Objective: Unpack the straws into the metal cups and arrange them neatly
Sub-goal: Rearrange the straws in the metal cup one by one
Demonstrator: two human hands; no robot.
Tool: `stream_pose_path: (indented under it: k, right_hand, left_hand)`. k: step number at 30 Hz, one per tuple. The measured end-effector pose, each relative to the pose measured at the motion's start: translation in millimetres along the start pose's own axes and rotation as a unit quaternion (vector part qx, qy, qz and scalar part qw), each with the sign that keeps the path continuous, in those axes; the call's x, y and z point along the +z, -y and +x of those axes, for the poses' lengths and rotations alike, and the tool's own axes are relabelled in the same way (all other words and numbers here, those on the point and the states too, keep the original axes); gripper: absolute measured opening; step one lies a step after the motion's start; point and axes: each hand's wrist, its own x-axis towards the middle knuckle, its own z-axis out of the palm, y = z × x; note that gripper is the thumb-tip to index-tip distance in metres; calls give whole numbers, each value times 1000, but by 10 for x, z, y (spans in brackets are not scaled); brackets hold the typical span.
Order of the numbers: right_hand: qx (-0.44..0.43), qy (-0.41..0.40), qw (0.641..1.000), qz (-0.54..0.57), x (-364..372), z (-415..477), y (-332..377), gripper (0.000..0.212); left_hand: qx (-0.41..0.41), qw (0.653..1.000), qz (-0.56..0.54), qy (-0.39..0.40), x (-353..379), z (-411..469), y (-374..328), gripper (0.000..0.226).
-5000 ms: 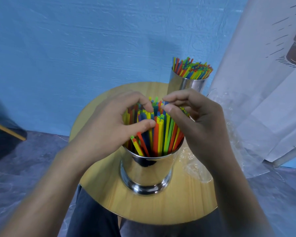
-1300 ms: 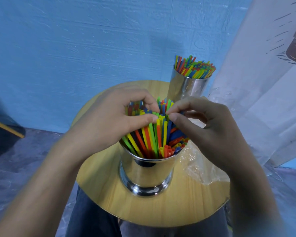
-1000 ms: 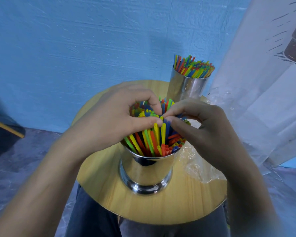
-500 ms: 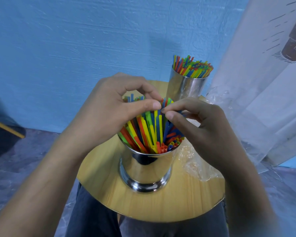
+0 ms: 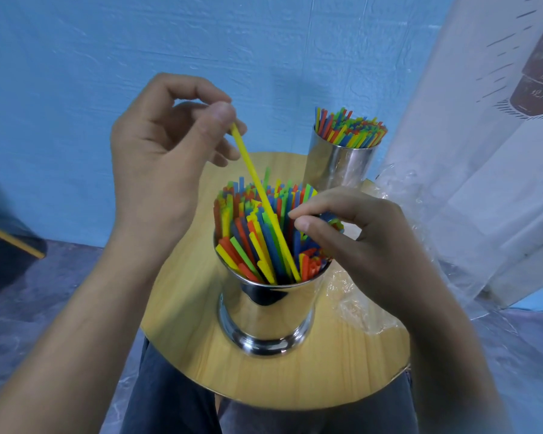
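Note:
A shiny metal cup [image 5: 265, 311] stands at the middle of the round wooden table [image 5: 342, 371], packed with coloured straws [image 5: 248, 233]. My left hand [image 5: 160, 161] is raised above the cup and pinches the top end of one yellow straw [image 5: 264, 202], whose lower end still reaches down into the cup. My right hand [image 5: 358, 239] sits at the cup's right rim, thumb and fingers curled round some straw tops there. A second metal cup [image 5: 339, 164] full of straws stands upright at the table's far right.
Crumpled clear plastic wrapping [image 5: 358, 296] lies on the table to the right of the near cup. A white curtain [image 5: 483, 151] hangs at the right. A blue wall is behind, and my lap is under the table's front edge.
My left hand has risen from the straw tops, drawing one yellow straw up and out to the left. My right hand has shifted slightly right on the cup's rim.

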Motion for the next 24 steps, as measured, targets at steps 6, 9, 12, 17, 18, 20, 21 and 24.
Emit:
stream_pose_path:
  k: [6,9,12,17,18,20,21,24]
  right_hand:
    - [-10,-6,1000,10,6,-11,21,22]
    - [-18,-2,1000,24,3,-10,33,21]
    - [-25,8,999,38,-17,-18,36,16]
    - [-28,10,997,70,-19,-25,36,23]
    - [-27,-3,997,78,-17,-23,38,24]
    - [-37,-44,994,95,-22,-8,35,23]
    - [-41,-67,990,113,-28,6,53,21]
    - [-53,-124,979,155,-33,29,19,19]
  left_hand:
    - [-49,996,-23,-75,-73,24,67,9]
    - [-78,991,-30,-102,-86,20,118,9]
    - [-111,985,-40,-128,-97,7,182,10]
    - [-154,974,-40,-161,-111,2,264,16]
    - [-164,973,-33,-159,-113,3,277,18]
    - [-180,974,-10,-136,-115,1,300,20]
    - [-187,975,3,-119,-118,-3,312,21]
    - [-197,978,46,-53,-116,-25,332,21]
